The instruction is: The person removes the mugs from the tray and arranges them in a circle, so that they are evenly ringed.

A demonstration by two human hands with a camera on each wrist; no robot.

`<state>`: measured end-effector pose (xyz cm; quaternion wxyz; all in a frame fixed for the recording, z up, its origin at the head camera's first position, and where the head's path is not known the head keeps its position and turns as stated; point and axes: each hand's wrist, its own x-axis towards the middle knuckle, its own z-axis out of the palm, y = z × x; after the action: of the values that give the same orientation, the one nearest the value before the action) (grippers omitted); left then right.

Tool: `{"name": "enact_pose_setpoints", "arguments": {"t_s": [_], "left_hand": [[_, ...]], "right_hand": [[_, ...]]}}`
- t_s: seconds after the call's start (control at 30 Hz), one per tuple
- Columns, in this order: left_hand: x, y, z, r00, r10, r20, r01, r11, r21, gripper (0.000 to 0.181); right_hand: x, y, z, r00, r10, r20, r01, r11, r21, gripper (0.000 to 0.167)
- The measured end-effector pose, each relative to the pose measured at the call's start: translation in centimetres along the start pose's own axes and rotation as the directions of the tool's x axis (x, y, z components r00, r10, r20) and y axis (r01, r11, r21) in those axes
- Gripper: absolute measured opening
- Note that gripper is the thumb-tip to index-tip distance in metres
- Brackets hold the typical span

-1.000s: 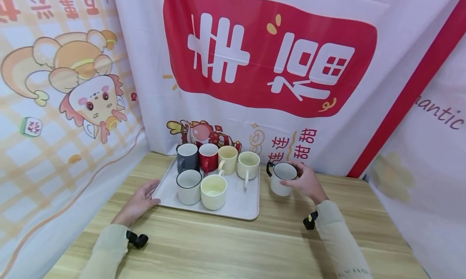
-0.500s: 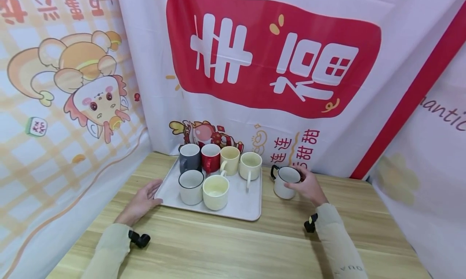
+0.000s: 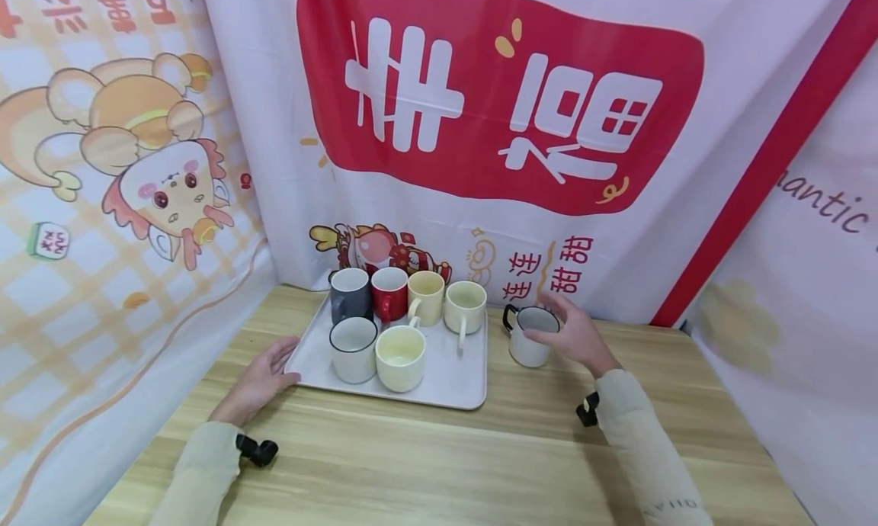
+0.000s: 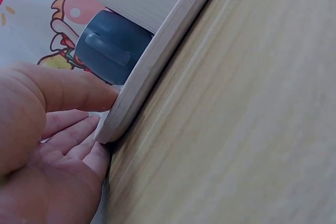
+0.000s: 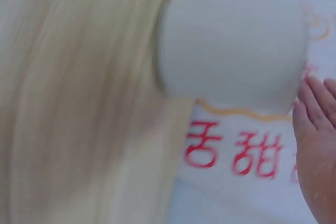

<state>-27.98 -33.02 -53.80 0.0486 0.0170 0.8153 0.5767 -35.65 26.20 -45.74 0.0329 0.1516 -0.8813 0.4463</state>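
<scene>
From the head view, I saw the person's right hand (image 3: 578,339) around the right side of a white mug (image 3: 528,352), its thumb apart from its fingers and nothing gripped tight. That mug stood upright on the wooden table (image 3: 411,457), just right of a pale tray (image 3: 446,377), with its black handle toward the far left. The left hand (image 3: 257,385) was at the tray's near left corner, fingers loosely straight along the edge and thumb apart from them. Along the far side of the tray stood a grey mug (image 3: 353,303), a red mug (image 3: 389,293), a yellow mug (image 3: 428,301) and a pale green mug (image 3: 469,312), left to right. Nearer, a black-rimmed mug (image 3: 353,354) sat left of a cream mug (image 3: 401,364). A white hanging cloth (image 3: 274,145) with a red panel covered the far side.

From the left wrist, the thumb (image 4: 79,90) touched the tray's rim, the fingers lying stretched out at the corner below it. The grey mug showed past the rim, its handle facing this camera.

From the right wrist, blurred, the white mug's smooth side filled the middle. The right hand's fingers (image 5: 314,103) were straight beside its top; I couldn't tell whether they touched it.
</scene>
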Motion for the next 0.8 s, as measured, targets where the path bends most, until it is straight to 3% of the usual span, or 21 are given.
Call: {"name": "enact_pose_setpoints", "arguments": {"t_s": [0.2, 0.47, 0.63, 0.8], "left_hand": [[-0.1, 0.0, -0.2, 1.0, -0.009, -0.003, 0.009, 1.0, 0.006, 0.085], [-0.2, 0.2, -0.2, 1.0, -0.007, -0.014, 0.007, 1.0, 0.004, 0.084], [-0.3, 0.1, -0.1, 1.0, -0.002, -0.013, 0.002, 1.0, 0.0, 0.083], [-0.3, 0.1, 0.0, 1.0, -0.004, -0.012, 0.004, 1.0, -0.002, 0.083]], "right_hand": [[0.2, -4.2, 1.9, 0.994, -0.085, 0.063, 0.087, 0.996, -0.022, 0.094], [0.8, -7.5, 7.3, 0.966, -0.226, 0.128, 0.233, 0.971, -0.049, 0.095], [0.8, -8.9, 10.7, 0.952, -0.255, 0.167, 0.267, 0.963, -0.047, 0.096], [0.5, -9.6, 13.9, 0.956, -0.234, 0.177, 0.243, 0.969, -0.03, 0.097]]}}
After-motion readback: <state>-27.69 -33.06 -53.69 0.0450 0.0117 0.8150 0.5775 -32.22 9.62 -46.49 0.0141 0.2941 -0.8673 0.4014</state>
